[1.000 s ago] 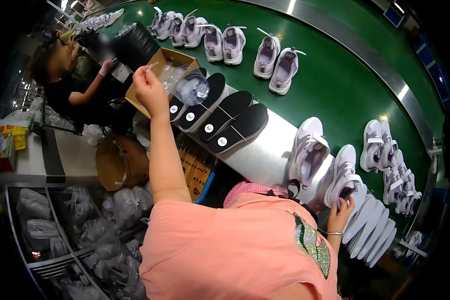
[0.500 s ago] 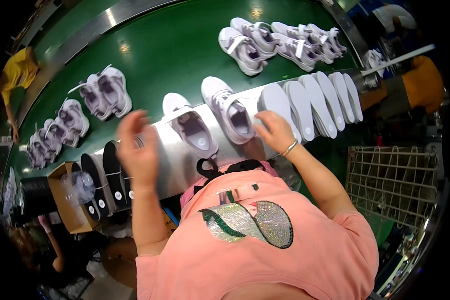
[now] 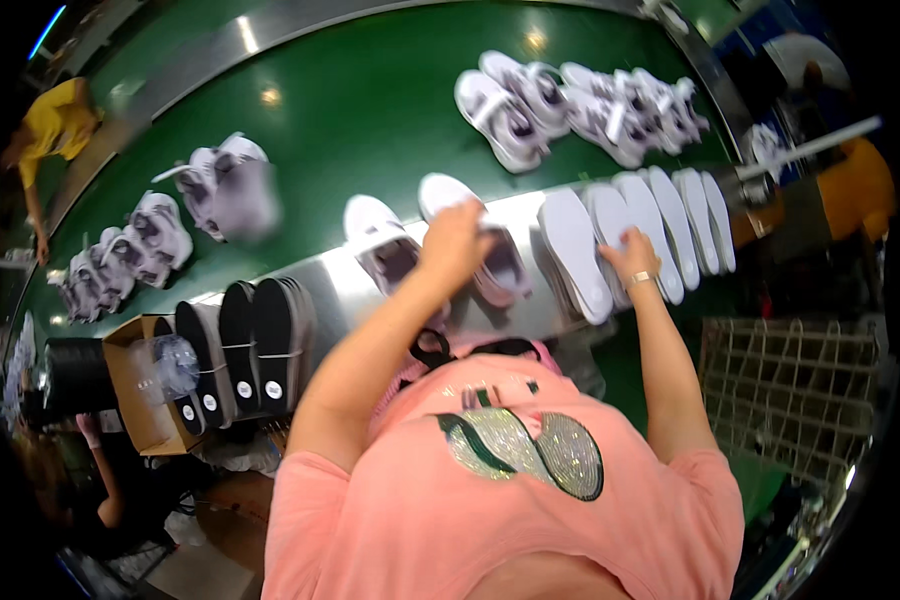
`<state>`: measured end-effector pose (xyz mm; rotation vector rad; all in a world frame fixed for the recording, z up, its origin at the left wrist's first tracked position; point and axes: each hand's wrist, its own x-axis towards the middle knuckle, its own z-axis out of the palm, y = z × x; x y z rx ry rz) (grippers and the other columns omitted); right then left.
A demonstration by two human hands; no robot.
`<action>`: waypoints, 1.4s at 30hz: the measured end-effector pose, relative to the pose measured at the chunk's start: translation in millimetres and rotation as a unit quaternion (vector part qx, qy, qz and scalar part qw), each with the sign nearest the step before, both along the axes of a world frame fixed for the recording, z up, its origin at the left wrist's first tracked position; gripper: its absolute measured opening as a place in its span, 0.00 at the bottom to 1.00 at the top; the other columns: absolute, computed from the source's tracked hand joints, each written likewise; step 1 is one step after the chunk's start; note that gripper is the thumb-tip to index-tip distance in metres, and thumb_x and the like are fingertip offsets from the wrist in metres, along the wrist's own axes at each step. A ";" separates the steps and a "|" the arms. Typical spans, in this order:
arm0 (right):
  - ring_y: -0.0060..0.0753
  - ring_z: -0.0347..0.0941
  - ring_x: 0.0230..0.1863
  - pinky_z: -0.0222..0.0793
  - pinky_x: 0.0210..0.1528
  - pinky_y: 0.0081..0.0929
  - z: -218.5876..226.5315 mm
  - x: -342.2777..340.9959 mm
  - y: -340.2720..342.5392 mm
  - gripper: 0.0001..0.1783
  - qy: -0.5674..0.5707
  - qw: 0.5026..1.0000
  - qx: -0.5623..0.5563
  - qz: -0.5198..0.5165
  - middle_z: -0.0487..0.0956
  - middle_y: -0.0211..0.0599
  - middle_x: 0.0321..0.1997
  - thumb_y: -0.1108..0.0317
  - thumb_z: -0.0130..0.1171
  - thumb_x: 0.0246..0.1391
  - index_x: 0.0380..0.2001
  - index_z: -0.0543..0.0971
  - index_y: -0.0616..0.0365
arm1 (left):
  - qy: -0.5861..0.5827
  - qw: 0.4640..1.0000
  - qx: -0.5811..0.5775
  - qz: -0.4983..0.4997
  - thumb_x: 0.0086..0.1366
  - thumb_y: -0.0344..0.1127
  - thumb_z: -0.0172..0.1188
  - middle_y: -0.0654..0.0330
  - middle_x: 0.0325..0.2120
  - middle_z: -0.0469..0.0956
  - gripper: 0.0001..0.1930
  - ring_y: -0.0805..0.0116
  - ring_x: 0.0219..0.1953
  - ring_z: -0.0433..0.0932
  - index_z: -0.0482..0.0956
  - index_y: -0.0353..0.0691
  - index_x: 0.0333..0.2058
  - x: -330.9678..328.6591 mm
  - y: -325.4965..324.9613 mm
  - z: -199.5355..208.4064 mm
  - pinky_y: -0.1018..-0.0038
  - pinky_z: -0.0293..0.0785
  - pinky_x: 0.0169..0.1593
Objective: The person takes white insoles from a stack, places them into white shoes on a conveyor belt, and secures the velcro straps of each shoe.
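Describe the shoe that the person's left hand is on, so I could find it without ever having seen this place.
Start at the green conveyor belt and find the shiny metal ledge along its near edge. Two pale lilac-white shoes lie there side by side; the left hand rests on the right-hand shoe. It sits next to the row of white insoles, unlike its uncovered twin.

Left hand (image 3: pixel 457 240) extended forward on a bent arm, fingers curled down; right hand (image 3: pixel 630 257) reaching ahead, wrist banded, palm down.
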<state>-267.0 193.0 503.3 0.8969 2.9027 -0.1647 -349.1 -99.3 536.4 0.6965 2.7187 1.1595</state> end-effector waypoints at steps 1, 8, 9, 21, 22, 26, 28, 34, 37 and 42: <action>0.43 0.68 0.39 0.62 0.38 0.43 -0.3 2.6 2.3 0.25 0.009 1.000 0.002 0.006 0.73 0.39 0.35 0.50 0.63 0.32 0.32 0.70 0.54 | 0.019 0.999 -0.035 -0.020 0.43 0.29 0.55 0.46 0.27 0.70 0.15 0.47 0.35 0.68 0.67 0.35 0.33 -0.8 1.3 -9.2 0.60 0.64 0.38; 0.27 0.67 0.14 0.63 0.17 0.23 82.0 32.7 -22.4 0.13 0.128 0.795 -0.593 0.013 0.71 0.35 0.14 0.64 0.52 0.47 0.17 0.70 0.63 | -0.077 0.990 0.061 0.100 0.52 0.42 0.54 0.46 0.24 0.74 0.17 0.45 0.29 0.72 0.65 0.43 0.39 18.2 15.1 -32.3 0.57 0.67 0.33; 0.28 0.68 0.13 0.64 0.15 0.24 82.0 40.0 -32.5 0.13 0.108 0.774 -0.623 0.029 0.72 0.36 0.15 0.64 0.53 0.46 0.19 0.72 0.65 | -0.069 0.990 0.068 0.100 0.53 0.45 0.54 0.46 0.23 0.74 0.18 0.45 0.28 0.73 0.66 0.43 0.39 16.9 21.5 -38.5 0.57 0.68 0.32; 0.44 0.71 0.30 0.67 0.33 0.38 40.2 -7.5 -151.0 0.20 -0.073 0.904 0.002 0.420 0.73 0.46 0.32 0.55 0.55 0.35 0.30 0.75 0.58 | 0.001 0.997 0.026 0.076 0.55 0.46 0.51 0.47 0.17 0.73 0.13 0.46 0.23 0.73 0.69 0.41 0.27 22.4 24.3 -31.5 0.56 0.67 0.26; 0.45 0.72 0.30 0.67 0.34 0.39 51.0 -1.4 -144.6 0.22 -0.063 0.891 0.026 0.449 0.73 0.46 0.34 0.54 0.55 0.35 0.32 0.74 0.58 | 0.001 0.997 0.021 0.080 0.55 0.45 0.51 0.47 0.17 0.73 0.13 0.47 0.22 0.73 0.69 0.40 0.27 23.7 26.0 -34.0 0.57 0.67 0.26; 0.44 0.72 0.30 0.67 0.32 0.37 95.7 19.8 -131.5 0.24 -0.203 0.890 0.048 0.406 0.74 0.43 0.32 0.51 0.55 0.34 0.33 0.73 0.57 | 0.001 0.996 0.025 0.084 0.55 0.43 0.52 0.47 0.16 0.72 0.13 0.47 0.21 0.73 0.68 0.39 0.27 25.5 30.8 -40.5 0.57 0.67 0.25; 0.42 0.72 0.30 0.68 0.32 0.35 98.0 18.6 -127.4 0.19 -0.219 0.892 0.024 0.395 0.74 0.42 0.30 0.53 0.55 0.36 0.29 0.75 0.56 | 0.002 0.996 0.030 0.082 0.55 0.42 0.52 0.47 0.16 0.72 0.12 0.47 0.21 0.72 0.67 0.38 0.27 27.2 32.0 -43.8 0.56 0.67 0.25; 0.39 0.73 0.29 0.68 0.29 0.35 40.1 4.7 -134.6 0.09 -0.083 0.873 0.045 0.478 0.75 0.41 0.25 0.62 0.51 0.38 0.17 0.77 0.54 | 0.004 0.995 0.048 0.093 0.54 0.42 0.52 0.46 0.16 0.72 0.13 0.45 0.22 0.72 0.67 0.37 0.27 27.4 35.4 -45.9 0.56 0.67 0.26; 0.39 0.73 0.29 0.69 0.30 0.34 7.3 -12.1 -141.0 0.09 -0.086 0.866 0.037 0.492 0.76 0.41 0.25 0.63 0.51 0.40 0.19 0.78 0.54 | -0.022 0.991 0.070 0.110 0.54 0.42 0.53 0.44 0.18 0.72 0.13 0.44 0.23 0.72 0.68 0.37 0.28 29.7 34.0 -42.1 0.55 0.66 0.27; 0.41 0.72 0.37 0.66 0.40 0.34 5.6 -27.7 -148.0 0.14 -0.207 0.859 -0.027 0.469 0.76 0.44 0.34 0.61 0.47 0.44 0.28 0.78 0.57 | -0.052 0.985 0.103 0.131 0.54 0.42 0.54 0.44 0.19 0.72 0.13 0.43 0.24 0.71 0.70 0.38 0.28 31.9 31.2 -41.2 0.56 0.66 0.27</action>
